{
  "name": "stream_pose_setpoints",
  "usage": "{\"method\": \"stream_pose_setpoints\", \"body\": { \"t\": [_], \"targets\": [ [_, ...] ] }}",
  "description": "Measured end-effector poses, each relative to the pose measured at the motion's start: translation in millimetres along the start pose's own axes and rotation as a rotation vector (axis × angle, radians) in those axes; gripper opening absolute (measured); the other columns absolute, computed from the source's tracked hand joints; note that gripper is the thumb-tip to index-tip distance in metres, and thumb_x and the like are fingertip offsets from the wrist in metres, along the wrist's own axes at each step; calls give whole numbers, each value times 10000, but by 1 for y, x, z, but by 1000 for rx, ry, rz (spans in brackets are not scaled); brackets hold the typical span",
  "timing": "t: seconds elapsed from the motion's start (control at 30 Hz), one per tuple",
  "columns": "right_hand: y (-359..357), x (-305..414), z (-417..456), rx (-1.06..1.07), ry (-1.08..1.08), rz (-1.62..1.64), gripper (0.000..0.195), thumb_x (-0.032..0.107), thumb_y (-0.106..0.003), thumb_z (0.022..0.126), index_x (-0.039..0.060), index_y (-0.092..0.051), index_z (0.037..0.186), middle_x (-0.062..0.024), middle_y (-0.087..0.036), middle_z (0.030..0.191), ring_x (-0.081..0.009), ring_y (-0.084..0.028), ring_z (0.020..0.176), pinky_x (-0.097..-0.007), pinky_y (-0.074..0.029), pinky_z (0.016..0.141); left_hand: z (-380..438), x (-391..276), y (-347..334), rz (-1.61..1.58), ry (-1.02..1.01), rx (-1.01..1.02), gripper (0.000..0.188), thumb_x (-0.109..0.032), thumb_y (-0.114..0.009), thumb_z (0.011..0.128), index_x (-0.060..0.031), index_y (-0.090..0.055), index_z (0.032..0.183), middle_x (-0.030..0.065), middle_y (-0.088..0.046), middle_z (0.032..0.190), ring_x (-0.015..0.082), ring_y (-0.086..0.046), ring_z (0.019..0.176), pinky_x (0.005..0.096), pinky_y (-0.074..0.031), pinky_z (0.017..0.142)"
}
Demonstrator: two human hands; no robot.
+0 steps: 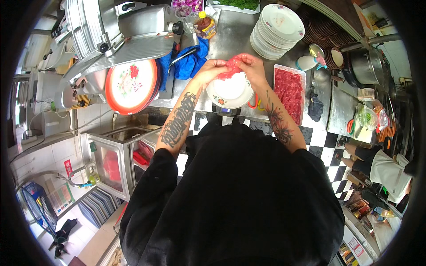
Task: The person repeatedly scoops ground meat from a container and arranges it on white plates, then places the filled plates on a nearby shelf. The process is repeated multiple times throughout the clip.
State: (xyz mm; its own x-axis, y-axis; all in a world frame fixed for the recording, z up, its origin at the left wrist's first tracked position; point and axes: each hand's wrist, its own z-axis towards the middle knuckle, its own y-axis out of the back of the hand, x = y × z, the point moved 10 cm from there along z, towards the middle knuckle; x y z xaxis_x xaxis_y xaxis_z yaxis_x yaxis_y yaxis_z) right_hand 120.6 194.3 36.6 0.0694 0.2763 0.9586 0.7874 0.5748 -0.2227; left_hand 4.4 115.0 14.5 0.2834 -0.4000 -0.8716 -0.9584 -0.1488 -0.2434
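My left hand (213,70) and my right hand (252,66) both grip a piece of raw red meat (233,68), pinched between thumbs and fingers. Beneath it lies a floral-rimmed white plate (229,101) with a bright white mound or surface, too glaring to make out. The plate rests over a scale (226,109) with a small display at the counter's edge. To the right of my right hand, a white tray holds sliced raw meat (288,93). Orange-handled scissors (254,101) lie partly under the plate's right side.
A meat slicer (133,46) and enamel trays (131,86) stand left, beside a blue cloth (193,63). Stacked plates (278,31), a spray bottle (309,62) and a dark cloth (315,108) are right. A bottle (204,26) stands behind. Another person (387,169) is far right.
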Motion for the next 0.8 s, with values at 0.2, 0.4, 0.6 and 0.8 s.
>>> {"method": "stream_pose_setpoints", "body": {
  "t": [0.2, 0.4, 0.6, 0.8],
  "targets": [
    [6, -48, -12, -49, -34, 57, 132, 31, -675, 931, -14, -695, 1054, -51, -725, 968, -104, -656, 843, -247, -523, 769, -6, 46, 12, -48, 175, -47, 363, -222, -714, 938, 0, -645, 1215, 86, -721, 1050, 134, -707, 882, 260, -584, 751],
    [10, -62, -10, -120, -67, 47, 132, 49, -673, 944, -7, -693, 1061, -52, -718, 972, -108, -658, 866, -243, -525, 787, 3, 39, 5, -46, -25, -62, 283, -111, -724, 918, 10, -677, 1168, 96, -731, 1042, 138, -707, 890, 252, -570, 767],
    [14, -73, -9, -106, -50, -4, 157, 58, -696, 911, 5, -702, 1058, -63, -730, 963, -132, -679, 867, -271, -537, 777, 12, 50, 28, 166, -55, -182, 242, -60, -748, 858, 11, -717, 1088, 105, -754, 945, 158, -716, 847, 270, -566, 759],
    [8, -66, -8, -70, 252, -976, 203, 70, -683, 852, 56, -666, 1054, -161, -720, 974, -313, -705, 841, -419, -550, 776, 3, 28, 34, 1026, -280, -457, 331, -82, -717, 788, -148, -722, 1112, 209, -725, 1002, 414, -704, 880, 486, -578, 810]
  ]
}}
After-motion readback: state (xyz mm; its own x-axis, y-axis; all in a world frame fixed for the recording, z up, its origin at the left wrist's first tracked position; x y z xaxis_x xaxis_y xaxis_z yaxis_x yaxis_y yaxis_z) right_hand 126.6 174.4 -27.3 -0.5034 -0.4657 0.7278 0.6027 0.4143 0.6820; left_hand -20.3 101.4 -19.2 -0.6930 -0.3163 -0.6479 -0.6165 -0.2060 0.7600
